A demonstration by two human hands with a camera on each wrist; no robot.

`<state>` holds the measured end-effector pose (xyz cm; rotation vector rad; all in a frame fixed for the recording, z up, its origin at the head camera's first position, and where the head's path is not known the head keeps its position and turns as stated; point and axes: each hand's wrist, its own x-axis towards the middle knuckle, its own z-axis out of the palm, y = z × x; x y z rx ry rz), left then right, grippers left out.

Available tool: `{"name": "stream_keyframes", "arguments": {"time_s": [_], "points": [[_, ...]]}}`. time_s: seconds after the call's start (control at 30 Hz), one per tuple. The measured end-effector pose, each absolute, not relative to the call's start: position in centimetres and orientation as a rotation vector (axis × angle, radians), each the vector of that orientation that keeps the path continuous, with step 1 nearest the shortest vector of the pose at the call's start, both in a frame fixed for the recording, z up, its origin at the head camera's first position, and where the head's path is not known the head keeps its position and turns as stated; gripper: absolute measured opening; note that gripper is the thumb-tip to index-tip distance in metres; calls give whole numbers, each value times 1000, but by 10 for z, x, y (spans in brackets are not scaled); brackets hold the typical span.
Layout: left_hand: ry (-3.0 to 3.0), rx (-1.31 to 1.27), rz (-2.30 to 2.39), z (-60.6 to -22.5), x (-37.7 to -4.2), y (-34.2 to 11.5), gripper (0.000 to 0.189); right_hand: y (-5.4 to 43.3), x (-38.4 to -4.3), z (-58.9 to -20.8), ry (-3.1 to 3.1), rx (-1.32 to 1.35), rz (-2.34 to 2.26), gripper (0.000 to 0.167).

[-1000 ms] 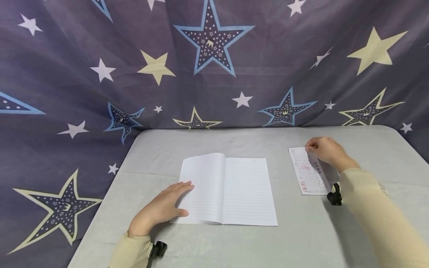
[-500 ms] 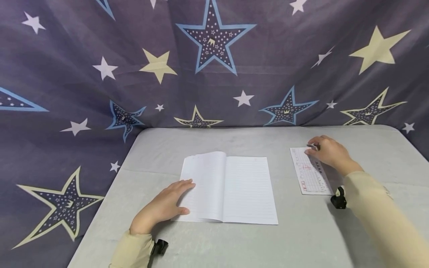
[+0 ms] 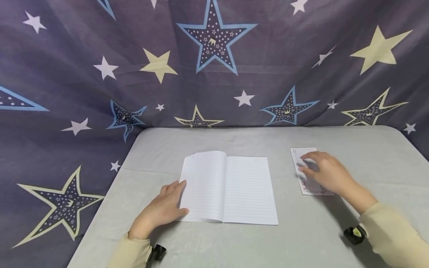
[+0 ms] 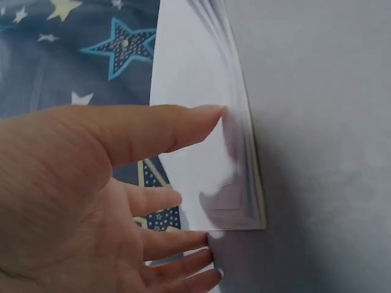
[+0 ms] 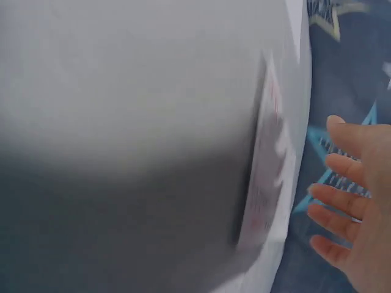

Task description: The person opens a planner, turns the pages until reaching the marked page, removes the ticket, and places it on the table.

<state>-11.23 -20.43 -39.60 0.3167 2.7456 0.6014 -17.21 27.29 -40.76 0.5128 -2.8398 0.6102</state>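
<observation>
An open notebook (image 3: 249, 190) with lined pages lies flat on the table in the head view. My left hand (image 3: 161, 208) is at its left edge, thumb and fingers spread by the left page (image 4: 189, 79). The left wrist view has the thumb in front of the page edges. To the right of the notebook lies a narrow white printed form (image 3: 307, 189) with a grid and red marks. Over it hovers my right hand (image 3: 331, 175), partly covering it. In the right wrist view, the fingers are parted with nothing between them, apart from the form (image 5: 263, 165).
A pale grey cloth covers the table (image 3: 231, 245). Dark fabric with stars (image 3: 214, 89) hangs along its back and left sides. A black wrist camera (image 3: 355, 235) sits below my right wrist.
My right hand has left the form's top edge and come nearer, its pinched fingers now parted. The form lies in place. My left hand has drawn slightly left, off the page.
</observation>
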Motion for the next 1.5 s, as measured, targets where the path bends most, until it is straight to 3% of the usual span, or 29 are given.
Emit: {"name": "stream_keyframes", "arguments": {"time_s": [0.27, 0.53, 0.9, 1.5], "points": [[2834, 194, 703, -400, -108, -191, 78, 228, -125, -405, -2885, 749, 588, 57], [2842, 45, 900, -410, -114, -185, 84, 188, -93, -413, -2968, 842, 570, 70], [2873, -91, 886, -415, -126, -173, 108, 175, -84, -418, -3026, 793, 494, 82], [2655, -389, 1023, -405, -144, -177, 93, 174, -82, -423, -3003, 784, 484, 83]]}}
